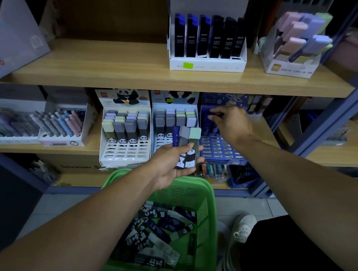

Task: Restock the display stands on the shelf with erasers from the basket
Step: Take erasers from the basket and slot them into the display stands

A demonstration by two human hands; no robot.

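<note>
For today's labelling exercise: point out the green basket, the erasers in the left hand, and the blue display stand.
green basket (204, 192): head view, on its far rim.
erasers (189, 149): head view, on the green-topped one's sleeve.
blue display stand (215, 148): head view, on its slotted front tray.

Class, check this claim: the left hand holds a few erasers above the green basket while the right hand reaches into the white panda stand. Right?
Not quite. In the head view the right hand reaches into the blue stand, not the white one. The left hand does hold erasers above the green basket.
</note>
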